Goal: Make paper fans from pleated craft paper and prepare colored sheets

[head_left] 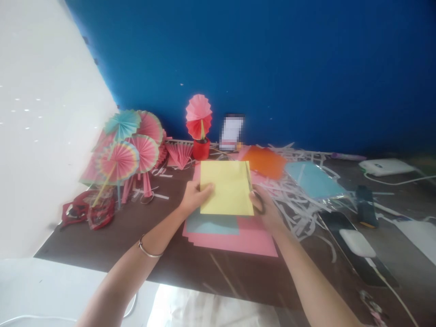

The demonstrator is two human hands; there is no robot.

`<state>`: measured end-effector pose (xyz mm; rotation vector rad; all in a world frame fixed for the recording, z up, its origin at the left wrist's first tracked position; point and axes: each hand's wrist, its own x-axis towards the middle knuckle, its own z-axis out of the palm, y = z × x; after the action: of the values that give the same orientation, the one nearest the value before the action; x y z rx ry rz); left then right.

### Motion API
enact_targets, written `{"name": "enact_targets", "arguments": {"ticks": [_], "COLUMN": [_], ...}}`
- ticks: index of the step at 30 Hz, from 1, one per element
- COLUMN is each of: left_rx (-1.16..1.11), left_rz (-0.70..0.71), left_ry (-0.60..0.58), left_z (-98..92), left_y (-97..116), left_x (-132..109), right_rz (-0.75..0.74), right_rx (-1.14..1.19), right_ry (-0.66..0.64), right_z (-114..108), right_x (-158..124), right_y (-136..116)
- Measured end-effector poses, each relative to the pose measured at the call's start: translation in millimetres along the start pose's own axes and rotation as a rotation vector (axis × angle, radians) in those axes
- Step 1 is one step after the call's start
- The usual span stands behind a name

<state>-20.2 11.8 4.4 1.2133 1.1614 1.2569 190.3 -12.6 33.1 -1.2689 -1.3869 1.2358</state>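
I hold a yellow sheet of paper (226, 187) above the dark table (143, 247). My left hand (194, 196) pinches its left edge, with the thumb lying on top. My right hand (264, 206) is closed on scissors (255, 195), whose blades run along the sheet's right edge. Under the sheet lie a light blue sheet (211, 224) and pink sheets (245, 238). A thin bangle (148, 250) circles my left wrist.
Folded paper fans on sticks (127, 145) stand at the back left, and one fan in a red pot (200, 122). Orange paper (265, 161), blue paper (313, 179) and white paper strips (296, 200) lie to the right. A phone (366, 206) and white devices (384, 167) sit far right.
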Motion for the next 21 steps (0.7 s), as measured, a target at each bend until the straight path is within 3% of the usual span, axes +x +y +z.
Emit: {"name": "enact_targets", "arguments": {"ticks": [21], "left_rx": [0.029], "left_rz": [0.012], "left_ry": [0.02], "left_z": [0.1], "left_y": [-0.3], "left_x": [0.6], "right_rz": [0.008], "right_rx": [-0.175], "right_ry": [0.062], "right_z": [-1.9], "right_x": [3.5], "right_y": [2.6]}}
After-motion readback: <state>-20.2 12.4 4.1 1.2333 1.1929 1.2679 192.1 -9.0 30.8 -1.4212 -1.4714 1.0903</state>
